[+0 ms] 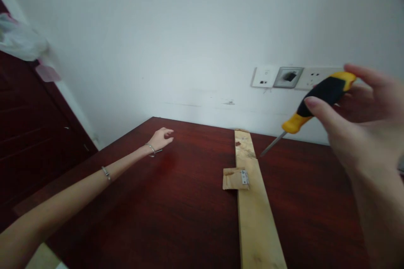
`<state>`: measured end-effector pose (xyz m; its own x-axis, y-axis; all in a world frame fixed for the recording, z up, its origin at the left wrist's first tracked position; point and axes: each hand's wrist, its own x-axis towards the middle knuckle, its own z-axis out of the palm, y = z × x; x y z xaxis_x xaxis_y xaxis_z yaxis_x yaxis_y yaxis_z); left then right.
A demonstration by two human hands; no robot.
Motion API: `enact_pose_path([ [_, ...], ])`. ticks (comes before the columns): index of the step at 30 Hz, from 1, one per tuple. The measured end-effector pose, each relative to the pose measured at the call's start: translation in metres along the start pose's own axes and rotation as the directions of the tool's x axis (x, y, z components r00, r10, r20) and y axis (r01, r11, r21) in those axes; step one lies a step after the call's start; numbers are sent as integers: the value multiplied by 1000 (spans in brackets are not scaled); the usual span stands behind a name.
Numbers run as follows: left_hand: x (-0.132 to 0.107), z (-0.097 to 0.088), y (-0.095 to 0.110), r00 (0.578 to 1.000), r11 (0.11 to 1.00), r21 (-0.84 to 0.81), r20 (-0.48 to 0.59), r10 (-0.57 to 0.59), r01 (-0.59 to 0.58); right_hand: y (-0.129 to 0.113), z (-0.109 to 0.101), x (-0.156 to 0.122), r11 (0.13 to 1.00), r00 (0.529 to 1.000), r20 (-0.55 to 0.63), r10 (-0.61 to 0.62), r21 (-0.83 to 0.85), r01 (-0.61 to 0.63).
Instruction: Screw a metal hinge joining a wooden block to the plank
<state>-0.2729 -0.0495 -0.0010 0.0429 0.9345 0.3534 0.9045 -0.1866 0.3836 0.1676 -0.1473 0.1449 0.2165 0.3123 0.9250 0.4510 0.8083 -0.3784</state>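
Note:
A yellow and black screwdriver (325, 94) is gripped in my right hand (362, 122), its metal shaft slanting down and left. The tip appears close to the right edge of a long wooden plank (257, 214); whether it touches cannot be told. Across the plank lies a small wooden block (232, 179), jutting past its left edge. A metal hinge (244, 177) sits on the block's right part. Away to the left, my left hand (162, 138) hovers over the table with fingers apart and slightly curled, holding nothing.
The dark red wooden table (189, 218) reaches back to a white wall (189, 42). Wall sockets (265, 77) are behind the plank, to the right. At far left stands a dark red door (31, 105) with a white plastic bag (23, 40) near its top.

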Motion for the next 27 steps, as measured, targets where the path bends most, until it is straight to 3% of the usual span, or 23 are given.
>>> enact_pose_path([
  [1, 2, 9, 21, 994, 991, -94, 48, 101, -96, 0, 2, -1, 1000, 1000, 19, -9, -19, 9],
  [3, -1, 27, 66, 934, 924, -275, 166, 317, -265, -2, 6, -3, 999, 999, 45, -21, -32, 22],
  [6, -15, 51, 129, 767, 810, -382, 304, 565, -445, -4, 9, -6, 999, 998, 63, -11, -40, 14],
  [9, -28, 69, 171, 647, 783, -356, 440, 622, -511, -2, 10, -9, 998, 995, 99, 34, -63, -27],
  [11, -32, 78, 186, 603, 774, -330, 491, 629, -540, 3, 10, -12, 994, 990, 113, 79, -80, -71],
  [15, -33, 91, 193, 588, 758, -328, 485, 647, -564, 24, 10, -24, 968, 969, 136, 207, -171, -183],
  [20, -34, 99, 190, 615, 772, -346, 467, 635, -534, 59, 10, -46, 890, 932, 180, 313, -398, -222],
  [23, -35, 95, 191, 637, 790, -326, 468, 612, -519, 74, 15, -58, 811, 843, 277, 461, -518, -273],
  [27, -33, 82, 190, 677, 805, -273, 439, 591, -526, 87, 27, -80, 751, 702, 428, 569, -618, -233],
])
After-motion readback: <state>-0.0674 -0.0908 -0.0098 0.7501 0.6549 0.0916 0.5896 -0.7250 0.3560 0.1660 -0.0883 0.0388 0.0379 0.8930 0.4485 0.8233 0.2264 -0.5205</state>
